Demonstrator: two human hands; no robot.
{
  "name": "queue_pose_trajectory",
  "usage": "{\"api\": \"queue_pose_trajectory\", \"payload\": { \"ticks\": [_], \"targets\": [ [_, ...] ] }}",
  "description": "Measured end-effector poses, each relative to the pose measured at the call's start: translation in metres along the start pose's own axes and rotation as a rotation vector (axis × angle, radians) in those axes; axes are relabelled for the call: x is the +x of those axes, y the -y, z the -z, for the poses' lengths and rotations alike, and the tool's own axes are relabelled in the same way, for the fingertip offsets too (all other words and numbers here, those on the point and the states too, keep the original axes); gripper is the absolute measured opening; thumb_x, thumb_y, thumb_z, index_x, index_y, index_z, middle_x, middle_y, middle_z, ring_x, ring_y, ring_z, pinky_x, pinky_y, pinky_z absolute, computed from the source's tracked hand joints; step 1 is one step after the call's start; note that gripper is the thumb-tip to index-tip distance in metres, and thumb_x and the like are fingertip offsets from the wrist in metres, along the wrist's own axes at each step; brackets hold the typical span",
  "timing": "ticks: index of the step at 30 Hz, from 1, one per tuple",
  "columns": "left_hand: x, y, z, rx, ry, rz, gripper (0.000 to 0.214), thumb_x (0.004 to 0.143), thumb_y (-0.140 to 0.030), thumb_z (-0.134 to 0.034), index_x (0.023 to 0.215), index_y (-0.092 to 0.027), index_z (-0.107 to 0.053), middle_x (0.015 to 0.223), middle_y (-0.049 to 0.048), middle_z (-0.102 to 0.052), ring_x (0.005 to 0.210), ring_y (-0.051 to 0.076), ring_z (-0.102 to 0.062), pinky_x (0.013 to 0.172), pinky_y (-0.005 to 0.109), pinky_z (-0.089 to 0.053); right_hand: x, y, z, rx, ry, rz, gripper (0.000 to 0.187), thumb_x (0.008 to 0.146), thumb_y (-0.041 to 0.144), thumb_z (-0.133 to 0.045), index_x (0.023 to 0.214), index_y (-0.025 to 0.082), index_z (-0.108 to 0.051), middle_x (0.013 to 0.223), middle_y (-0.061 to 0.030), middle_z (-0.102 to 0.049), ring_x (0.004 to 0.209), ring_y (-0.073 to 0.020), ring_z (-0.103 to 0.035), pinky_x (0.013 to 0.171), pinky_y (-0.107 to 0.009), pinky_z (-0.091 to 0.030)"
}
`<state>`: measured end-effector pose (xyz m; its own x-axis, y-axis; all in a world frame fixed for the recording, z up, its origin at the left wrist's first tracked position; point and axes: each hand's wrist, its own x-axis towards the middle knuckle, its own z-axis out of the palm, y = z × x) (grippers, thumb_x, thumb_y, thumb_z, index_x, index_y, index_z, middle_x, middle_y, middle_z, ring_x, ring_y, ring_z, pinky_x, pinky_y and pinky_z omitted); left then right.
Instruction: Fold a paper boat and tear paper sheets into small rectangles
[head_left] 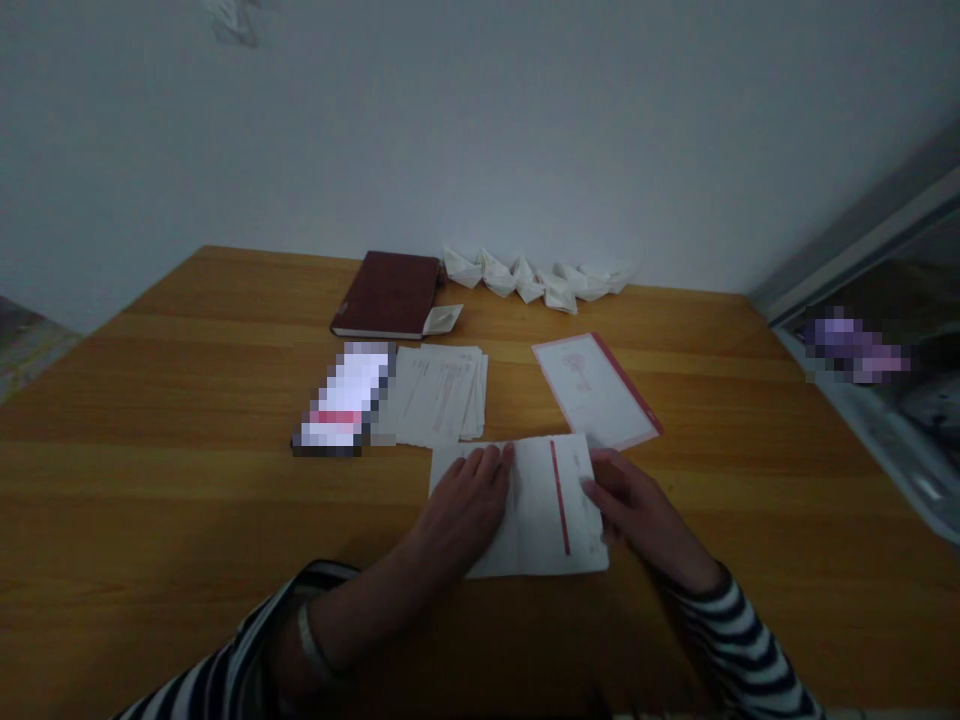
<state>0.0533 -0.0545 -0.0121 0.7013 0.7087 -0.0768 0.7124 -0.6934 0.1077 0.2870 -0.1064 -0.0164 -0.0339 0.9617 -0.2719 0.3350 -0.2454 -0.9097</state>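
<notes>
A white sheet of paper [544, 505] with a red stripe lies flat on the wooden table [150, 480] in front of me. My left hand [461, 510] rests flat on its left half, fingers stretched out and together. My right hand [637, 510] touches the sheet's right edge, fingers bent onto the paper. Both sleeves are black-and-white striped, and a bracelet sits on my left wrist.
Behind the sheet lie a stack of white papers [442, 392], a pink-edged pad [596, 390], a blurred-out object [345, 400], a dark red notebook [390, 293] and several folded paper shapes [536, 275] along the wall. A window ledge [862, 400] runs on the right.
</notes>
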Motion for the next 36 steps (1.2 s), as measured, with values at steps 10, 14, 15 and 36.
{"api": "queue_pose_trajectory", "payload": {
  "ticks": [10, 14, 15, 36],
  "targets": [
    [-0.002, 0.001, -0.008, 0.001, -0.083, 0.077, 0.052, 0.093, -0.019, -0.035, 0.143, -0.003, -0.034, 0.113, 0.0182, -0.056, 0.101, 0.030, -0.051, 0.086, 0.045, -0.043, 0.012, 0.011, -0.018, -0.583, -0.317, 0.234, 0.046, 0.094, 0.025, -0.041, 0.138, 0.017, -0.050, 0.088, -0.0076, -0.071, 0.074, -0.0193, -0.064, 0.071, -0.031, -0.048],
    [-0.002, 0.001, -0.005, 0.010, -0.075, 0.058, 0.056, 0.093, -0.022, -0.037, 0.146, -0.005, -0.031, 0.116, 0.0175, -0.055, 0.102, 0.030, -0.051, 0.084, 0.044, -0.042, 0.000, 0.003, -0.035, -0.721, -0.342, 0.211, 0.045, 0.094, 0.021, -0.036, 0.136, 0.016, -0.053, 0.113, -0.0142, -0.071, 0.093, -0.0236, -0.068, 0.082, -0.035, -0.051],
    [-0.002, 0.001, -0.004, 0.010, -0.074, 0.054, 0.057, 0.092, -0.022, -0.038, 0.146, -0.005, -0.031, 0.117, 0.0176, -0.055, 0.103, 0.030, -0.051, 0.084, 0.044, -0.042, -0.002, 0.002, -0.038, -0.732, -0.348, 0.209, 0.045, 0.094, 0.020, -0.036, 0.137, 0.016, -0.052, 0.118, -0.0147, -0.069, 0.097, -0.0239, -0.068, 0.084, -0.036, -0.051],
    [-0.003, 0.000, -0.006, 0.008, -0.096, 0.078, 0.061, 0.090, -0.020, -0.040, 0.147, -0.006, -0.029, 0.116, 0.0179, -0.053, 0.104, 0.031, -0.049, 0.086, 0.044, -0.040, -0.020, 0.009, -0.036, -0.156, -0.334, 0.036, 0.042, 0.090, 0.039, -0.052, 0.127, 0.019, -0.049, 0.071, -0.0015, -0.064, 0.061, -0.0195, -0.061, 0.056, -0.029, -0.047]
  ]
}}
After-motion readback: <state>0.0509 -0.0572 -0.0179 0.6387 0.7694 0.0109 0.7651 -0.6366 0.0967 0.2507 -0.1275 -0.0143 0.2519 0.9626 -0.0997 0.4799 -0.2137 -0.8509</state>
